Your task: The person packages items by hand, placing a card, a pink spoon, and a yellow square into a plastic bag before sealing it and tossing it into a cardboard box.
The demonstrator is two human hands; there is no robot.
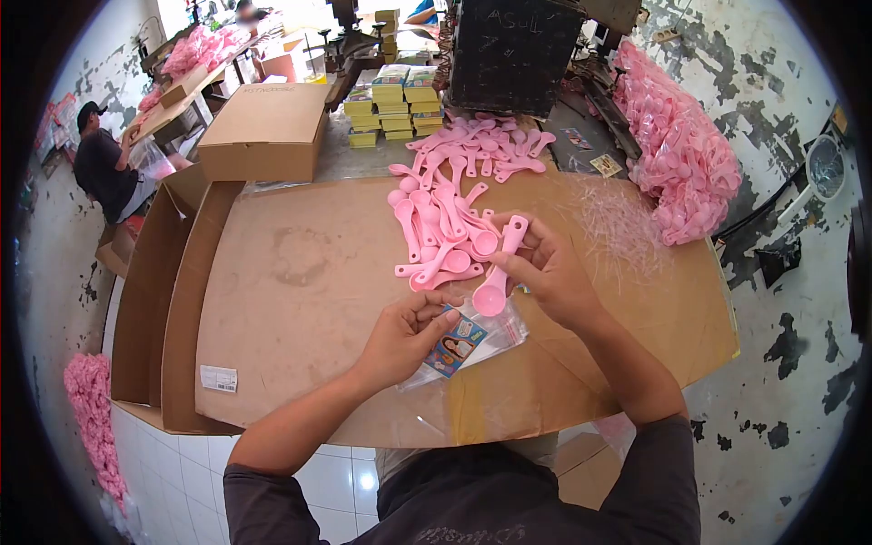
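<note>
My right hand [552,275] pinches a pink measuring spoon [490,298] by its handle, its round bowl pointing down toward me. Between the thumb and fingers of my left hand [400,338] is a clear plastic bag [505,332], with a small colourful printed card [456,348] at its front. The spoon's bowl overlaps the upper edge of the bag in this view. Just beyond both hands lies a heap of pink measuring spoons [440,211], spreading back across the cardboard-topped table [300,318].
A closed carton [263,132] and stacks of printed cards [392,98] stand at the back. An open cardboard box [150,300] flanks the left edge. Pink spoons in a big plastic bag [677,150] and plastic strips [622,227] lie right. Another person [109,173] sits far left.
</note>
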